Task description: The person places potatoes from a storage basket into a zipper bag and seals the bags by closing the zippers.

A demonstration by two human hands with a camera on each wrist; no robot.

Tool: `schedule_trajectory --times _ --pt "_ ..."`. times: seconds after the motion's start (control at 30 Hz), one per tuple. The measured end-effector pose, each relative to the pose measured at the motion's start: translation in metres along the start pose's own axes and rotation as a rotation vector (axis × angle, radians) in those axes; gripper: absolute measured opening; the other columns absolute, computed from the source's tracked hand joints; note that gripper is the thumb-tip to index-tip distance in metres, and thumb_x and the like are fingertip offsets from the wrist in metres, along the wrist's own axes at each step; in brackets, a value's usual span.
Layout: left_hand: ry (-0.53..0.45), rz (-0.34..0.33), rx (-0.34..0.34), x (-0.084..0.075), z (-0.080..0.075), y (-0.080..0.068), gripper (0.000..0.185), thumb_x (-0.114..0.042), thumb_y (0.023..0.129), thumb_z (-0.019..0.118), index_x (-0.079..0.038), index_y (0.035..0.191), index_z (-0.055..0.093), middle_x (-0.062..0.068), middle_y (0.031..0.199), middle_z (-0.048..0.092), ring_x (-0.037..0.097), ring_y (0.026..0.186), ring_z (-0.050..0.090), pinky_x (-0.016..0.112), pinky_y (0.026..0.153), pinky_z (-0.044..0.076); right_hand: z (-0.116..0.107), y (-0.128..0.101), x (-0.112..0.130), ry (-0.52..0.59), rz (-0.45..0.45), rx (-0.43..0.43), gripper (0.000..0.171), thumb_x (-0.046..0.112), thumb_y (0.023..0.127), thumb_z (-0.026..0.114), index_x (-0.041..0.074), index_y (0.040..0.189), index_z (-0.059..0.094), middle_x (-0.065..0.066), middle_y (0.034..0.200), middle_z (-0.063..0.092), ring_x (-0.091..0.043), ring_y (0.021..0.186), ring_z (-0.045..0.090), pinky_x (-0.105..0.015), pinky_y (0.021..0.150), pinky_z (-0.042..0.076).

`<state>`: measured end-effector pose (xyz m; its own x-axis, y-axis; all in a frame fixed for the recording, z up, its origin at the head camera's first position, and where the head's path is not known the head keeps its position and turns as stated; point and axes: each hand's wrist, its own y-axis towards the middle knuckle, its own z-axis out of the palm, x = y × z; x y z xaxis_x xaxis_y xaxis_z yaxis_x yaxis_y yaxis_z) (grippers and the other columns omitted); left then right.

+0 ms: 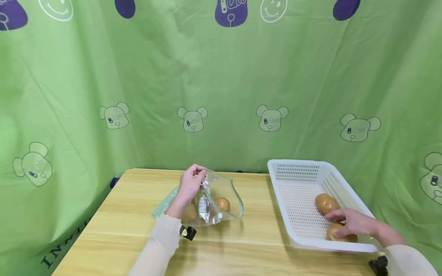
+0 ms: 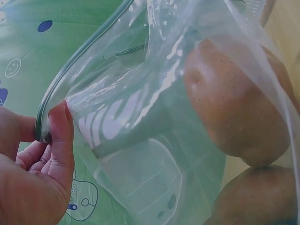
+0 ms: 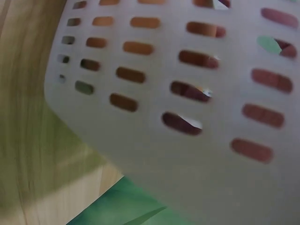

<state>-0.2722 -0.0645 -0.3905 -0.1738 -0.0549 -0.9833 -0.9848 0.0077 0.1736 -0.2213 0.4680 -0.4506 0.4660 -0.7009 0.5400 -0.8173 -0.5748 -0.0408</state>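
Bag (image 1: 203, 207): clear with pale green edging, resting on wooden table (image 1: 241, 245) at six o'clock in the head view; mouth gaping toward three o'clock.
Bagged potatoes (image 1: 222, 204): two, seen through plastic; touching in the left wrist view, at three and four o'clock there.
Left hand (image 1: 189, 186): pinches bag's rim at twelve o'clock of that opening's edge, between thumb and fingers.
Right hand (image 1: 357, 223): at four o'clock in the head view, grasping near potato (image 1: 330, 231) inside white basket (image 1: 297, 203); mostly hidden behind slotted wall in the right wrist view.
Near potato: at five o'clock of basket, under curled fingers; cannot tell whether raised off basket floor.
Far potato (image 1: 325, 203): on basket floor, at eleven o'clock from near potato, just beside fingertips.
Basket: perforated, on table at three o'clock from bag.
Backdrop (image 1: 221, 76): green, printed with bear heads, beyond table at twelve o'clock.
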Motion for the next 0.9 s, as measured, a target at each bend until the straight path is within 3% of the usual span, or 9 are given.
schedule_trajectory --times 0.5,0.67,0.9 --pt "0.004 0.025 -0.015 0.002 0.001 0.000 0.014 -0.006 0.094 0.055 0.001 0.104 0.060 0.013 0.087 0.062 0.014 0.061 0.060 0.023 0.052 0.053 0.006 0.000 -0.012 -0.046 -0.046 -0.018 0.042 0.015 0.079 0.075 -0.007 0.111 0.060 -0.017 0.105 0.064 -0.009 0.094 0.058 -0.026 0.076 0.049" --pt "0.000 0.026 -0.014 0.003 0.001 0.000 0.013 -0.006 0.094 0.055 0.001 0.104 0.060 0.016 0.089 0.061 0.014 0.061 0.060 0.024 0.052 0.054 0.005 -0.001 -0.010 -0.006 -0.018 0.027 0.051 0.014 0.075 0.077 -0.011 0.114 0.057 -0.021 0.106 0.062 -0.007 0.093 0.056 -0.024 0.076 0.048" --pt "-0.011 0.016 -0.010 0.002 0.002 0.000 0.013 -0.006 0.094 0.054 0.000 0.104 0.060 0.021 0.093 0.061 0.014 0.060 0.060 0.023 0.051 0.052 0.005 -0.003 -0.006 0.020 0.048 0.053 0.056 0.014 0.073 0.078 -0.010 0.117 0.055 -0.013 0.105 0.061 -0.006 0.089 0.054 -0.023 0.071 0.046"
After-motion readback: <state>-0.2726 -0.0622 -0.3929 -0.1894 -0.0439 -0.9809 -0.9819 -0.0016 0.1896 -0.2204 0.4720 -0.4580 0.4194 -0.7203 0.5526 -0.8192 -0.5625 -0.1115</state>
